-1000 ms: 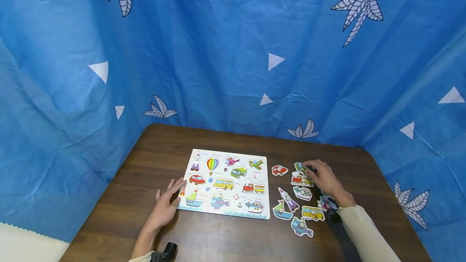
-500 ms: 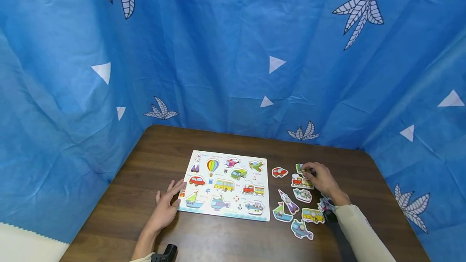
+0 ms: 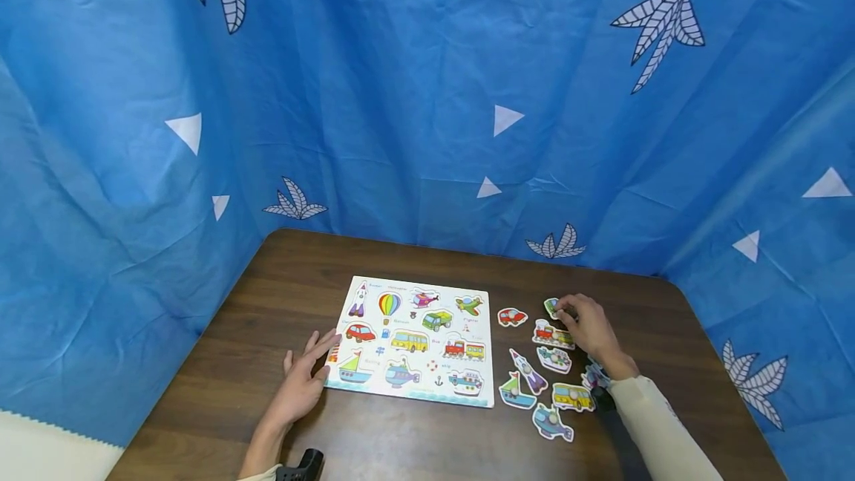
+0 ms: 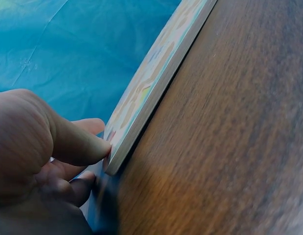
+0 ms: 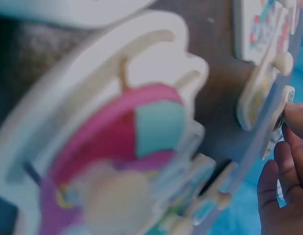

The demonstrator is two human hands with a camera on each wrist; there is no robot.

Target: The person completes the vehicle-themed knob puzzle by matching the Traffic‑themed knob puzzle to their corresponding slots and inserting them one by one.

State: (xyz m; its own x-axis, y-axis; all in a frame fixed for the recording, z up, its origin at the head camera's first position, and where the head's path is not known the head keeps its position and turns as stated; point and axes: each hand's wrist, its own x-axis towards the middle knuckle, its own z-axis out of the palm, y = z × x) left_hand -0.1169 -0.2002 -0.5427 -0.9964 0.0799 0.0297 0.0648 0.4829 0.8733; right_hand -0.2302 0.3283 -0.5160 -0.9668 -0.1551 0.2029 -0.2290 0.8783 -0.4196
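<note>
My right hand [image 3: 594,329] is at the back of the group of loose puzzle pieces, thumb and fingertips pinching the green truck piece [image 3: 551,306]. The fingers hide most of that piece. In the right wrist view the thumb and fingers meet on a thin piece [image 5: 276,122] at the right edge. My left hand [image 3: 302,384] rests with extended fingers on the left edge of the white vehicle puzzle board [image 3: 427,384]. Up close in the left wrist view, the thumb [image 4: 82,142] touches the corner of the board.
Several knobbed pieces lie right of the board: a red car [image 3: 512,317], train [image 3: 553,335], ship [image 3: 554,359], rocket [image 3: 528,371], sailboat [image 3: 517,390], bus [image 3: 572,397] and submarine [image 3: 551,421]. A helicopter piece [image 5: 112,122] lies beneath the right wrist. Blue curtain surrounds the brown table [image 3: 414,440].
The fingers of my right hand have shifted slightly left and cover more of the green truck piece. My left hand stays at the board's edge.
</note>
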